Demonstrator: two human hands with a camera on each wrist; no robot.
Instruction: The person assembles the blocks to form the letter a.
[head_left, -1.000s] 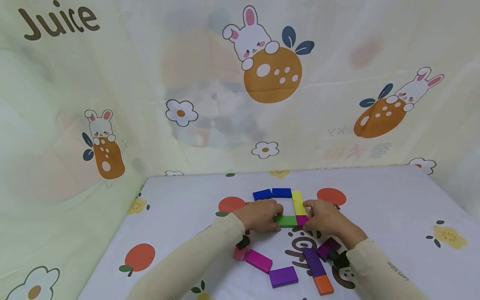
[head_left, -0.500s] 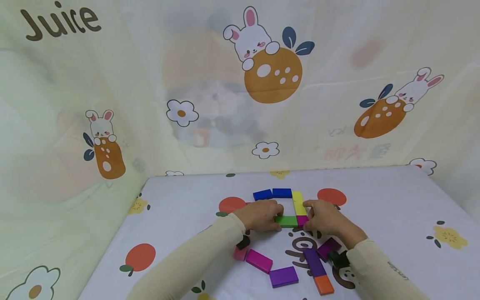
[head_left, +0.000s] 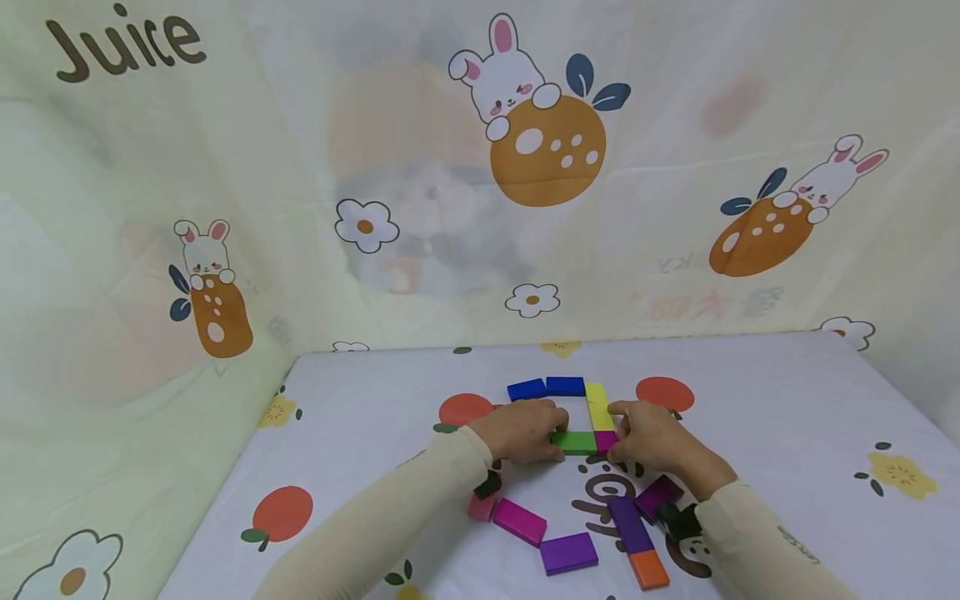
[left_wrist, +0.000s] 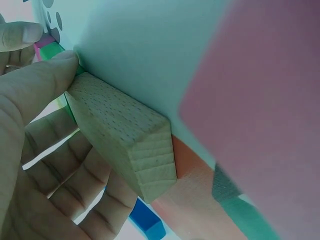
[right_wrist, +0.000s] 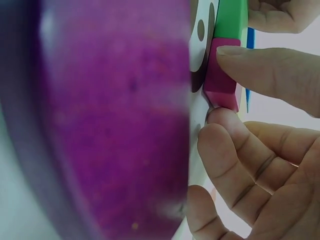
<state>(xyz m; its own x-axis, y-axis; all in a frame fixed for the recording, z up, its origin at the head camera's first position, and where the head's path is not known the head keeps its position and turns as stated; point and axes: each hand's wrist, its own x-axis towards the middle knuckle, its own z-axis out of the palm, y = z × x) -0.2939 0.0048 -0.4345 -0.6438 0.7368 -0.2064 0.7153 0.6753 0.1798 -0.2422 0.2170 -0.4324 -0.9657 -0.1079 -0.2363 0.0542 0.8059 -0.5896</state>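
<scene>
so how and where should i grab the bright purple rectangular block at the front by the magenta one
Probably pinch the bright purple rectangular block across its long sides, right of centre, coming down from above. It lies flat with both long sides exposed, while its far left corner sits close to or against the magenta rectangular block.

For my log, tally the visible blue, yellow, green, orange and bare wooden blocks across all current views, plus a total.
Blue blocks: 2
Yellow block: 1
Green block: 1
Orange block: 1
Bare wooden block: 1
Total: 6
</scene>
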